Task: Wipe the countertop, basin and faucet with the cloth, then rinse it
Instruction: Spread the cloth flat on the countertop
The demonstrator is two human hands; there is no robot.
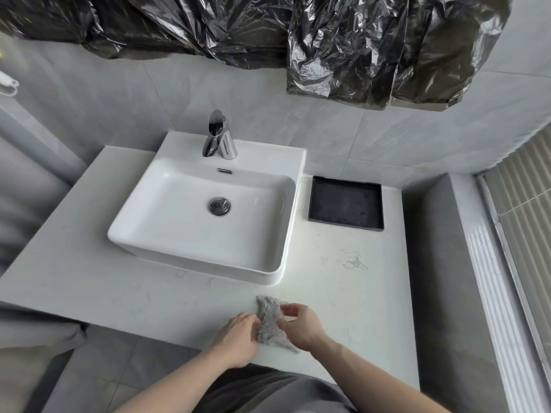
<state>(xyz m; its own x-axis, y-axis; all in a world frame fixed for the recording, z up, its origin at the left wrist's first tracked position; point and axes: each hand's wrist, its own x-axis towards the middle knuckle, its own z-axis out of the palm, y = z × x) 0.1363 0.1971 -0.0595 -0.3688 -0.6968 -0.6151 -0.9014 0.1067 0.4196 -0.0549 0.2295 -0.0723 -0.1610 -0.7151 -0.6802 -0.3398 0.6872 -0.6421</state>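
Cloth [269,321] lies bunched at the near edge of the bench [89,278], in front of the basin [143,234]. My left hand [238,338] pinches its left side, my right hand [301,321] its right; both grips grasp fabric. Judgement: I am folding it into a pad. Aim for a flat, even face, then wipe from the smear [354,262] near the black tray [346,202] inward. Faucet [217,135] untouched.
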